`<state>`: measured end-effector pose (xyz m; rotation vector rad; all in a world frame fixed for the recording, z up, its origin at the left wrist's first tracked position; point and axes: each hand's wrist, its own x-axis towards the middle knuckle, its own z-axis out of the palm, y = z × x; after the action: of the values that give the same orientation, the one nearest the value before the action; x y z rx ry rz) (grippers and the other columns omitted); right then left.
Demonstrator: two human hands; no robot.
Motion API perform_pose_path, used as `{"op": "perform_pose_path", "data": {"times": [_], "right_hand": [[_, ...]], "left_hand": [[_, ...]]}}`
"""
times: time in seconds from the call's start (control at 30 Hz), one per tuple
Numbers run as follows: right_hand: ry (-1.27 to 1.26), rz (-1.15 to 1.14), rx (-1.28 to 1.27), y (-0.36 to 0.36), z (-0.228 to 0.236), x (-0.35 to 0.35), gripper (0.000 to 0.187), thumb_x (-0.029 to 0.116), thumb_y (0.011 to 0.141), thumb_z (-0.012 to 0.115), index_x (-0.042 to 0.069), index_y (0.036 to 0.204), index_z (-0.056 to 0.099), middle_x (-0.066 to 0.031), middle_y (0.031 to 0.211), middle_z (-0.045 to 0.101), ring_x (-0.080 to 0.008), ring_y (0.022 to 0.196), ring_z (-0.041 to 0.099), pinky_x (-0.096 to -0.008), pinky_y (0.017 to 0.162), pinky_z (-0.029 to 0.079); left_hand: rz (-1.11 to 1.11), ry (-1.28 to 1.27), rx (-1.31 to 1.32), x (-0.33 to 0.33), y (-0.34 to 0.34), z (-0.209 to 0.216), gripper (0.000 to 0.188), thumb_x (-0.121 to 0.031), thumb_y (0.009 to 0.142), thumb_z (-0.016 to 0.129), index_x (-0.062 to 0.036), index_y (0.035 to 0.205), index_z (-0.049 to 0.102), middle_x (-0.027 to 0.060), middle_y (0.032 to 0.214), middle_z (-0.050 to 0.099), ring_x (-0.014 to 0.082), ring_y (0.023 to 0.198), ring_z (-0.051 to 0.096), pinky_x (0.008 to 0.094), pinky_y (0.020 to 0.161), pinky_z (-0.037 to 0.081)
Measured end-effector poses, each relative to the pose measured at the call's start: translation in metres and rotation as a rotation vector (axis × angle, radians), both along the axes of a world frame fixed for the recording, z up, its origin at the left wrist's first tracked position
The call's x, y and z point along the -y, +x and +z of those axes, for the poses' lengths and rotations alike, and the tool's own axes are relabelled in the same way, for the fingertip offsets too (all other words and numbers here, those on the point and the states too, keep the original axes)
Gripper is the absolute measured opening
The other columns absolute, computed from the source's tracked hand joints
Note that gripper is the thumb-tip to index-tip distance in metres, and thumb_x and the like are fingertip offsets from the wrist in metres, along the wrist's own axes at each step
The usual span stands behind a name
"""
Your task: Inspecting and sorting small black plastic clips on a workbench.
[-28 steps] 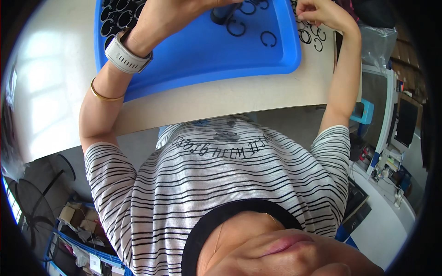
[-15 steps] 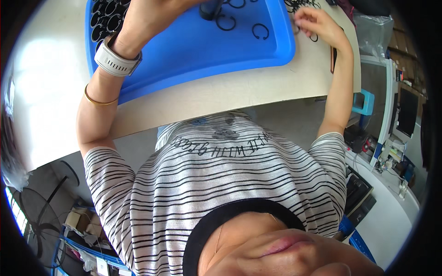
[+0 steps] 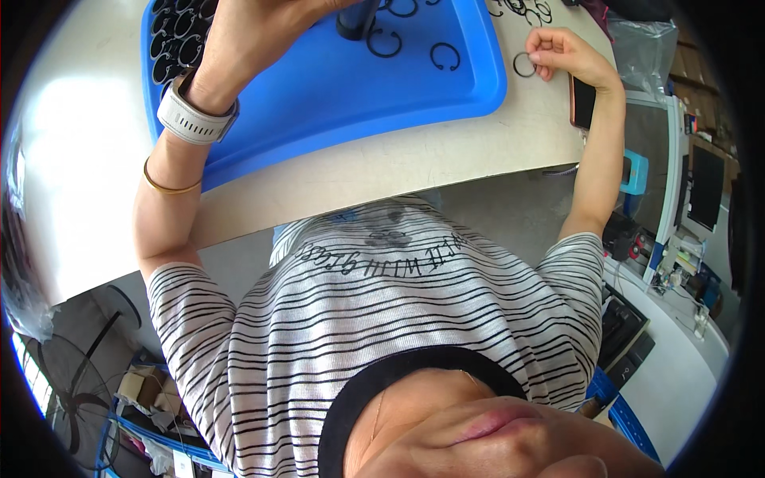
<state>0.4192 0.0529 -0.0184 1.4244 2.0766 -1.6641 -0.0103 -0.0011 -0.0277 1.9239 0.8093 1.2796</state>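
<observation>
Between the thumb and fingers of my right hand [image 3: 564,57] is one black retaining ring [image 3: 516,70], pinched by its edge beside the tray. My left hand [image 3: 259,36] is over the blue tray [image 3: 327,111], and its fingers run out of the picture at the top, so what they do is hidden. Close to that hand a dark cylinder [image 3: 353,22] stands upright in the tray. Loose black retaining rings lie right of it, one open-ended ring [image 3: 445,56] nearest the tray's right wall. Rows of black rings [image 3: 177,36] fill the tray's left end.
More black rings [image 3: 526,9] lie in a heap on the pale table [image 3: 382,163] beyond the tray's right side. A phone [image 3: 582,102] rests by my right wrist near the table edge. Clear plastic bags [image 3: 647,56] hang at the right.
My right hand has come away from the ring heap toward me, with one ring now plainly in its pinch. The left hand stays in nearly the same place.
</observation>
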Motion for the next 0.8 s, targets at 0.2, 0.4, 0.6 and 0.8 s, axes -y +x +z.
{"op": "perform_pose_path", "data": {"times": [0.2, 0.4, 0.6, 0.8], "right_hand": [[0.223, -0.2, -0.089, -0.008, -0.006, -0.036, 0.013, 0.018, 0.098, 0.07, 0.005, 0.099, 0.067, -0.0011, 0.082, 0.07, -0.0073, 0.067, 0.065, -0.022, 0.06, 0.052], [0.227, -0.251, -0.021, -0.001, -0.007, -0.064, 0.013, 0.018, 0.098, 0.071, 0.005, 0.098, 0.068, -0.0021, 0.084, 0.071, -0.0078, 0.069, 0.066, -0.0227, 0.06, 0.053], [0.052, -0.063, -0.03, -0.013, -0.001, -0.033, 0.013, 0.018, 0.098, 0.069, 0.005, 0.101, 0.067, -0.0001, 0.085, 0.067, -0.0054, 0.072, 0.062, -0.0221, 0.062, 0.05], [0.502, -0.064, 0.141, -0.067, 0.026, -0.003, 0.017, 0.01, 0.093, 0.073, -0.001, 0.106, 0.07, -0.0026, 0.087, 0.07, -0.0086, 0.078, 0.064, -0.0254, 0.068, 0.052]], "left_hand": [[-0.027, 0.017, 0.031, -0.002, -0.003, -0.005, 0.039, -0.007, 0.083, 0.086, -0.0025, 0.114, 0.063, 0.0019, 0.104, 0.067, 0.0113, 0.095, 0.064, 0.0282, 0.091, 0.053], [-0.037, 0.021, 0.031, -0.003, -0.001, -0.005, 0.039, -0.007, 0.083, 0.086, -0.0027, 0.114, 0.063, 0.0021, 0.103, 0.067, 0.0113, 0.095, 0.064, 0.0283, 0.09, 0.053], [-0.005, 0.001, -0.007, 0.001, 0.0, 0.0, 0.038, -0.007, 0.083, 0.086, -0.0026, 0.114, 0.063, 0.0025, 0.102, 0.067, 0.0114, 0.094, 0.065, 0.0282, 0.089, 0.054], [-0.009, 0.007, -0.008, 0.002, -0.001, 0.001, 0.038, -0.007, 0.084, 0.086, -0.0024, 0.114, 0.063, 0.0028, 0.102, 0.067, 0.0114, 0.094, 0.065, 0.0281, 0.088, 0.054]]}}
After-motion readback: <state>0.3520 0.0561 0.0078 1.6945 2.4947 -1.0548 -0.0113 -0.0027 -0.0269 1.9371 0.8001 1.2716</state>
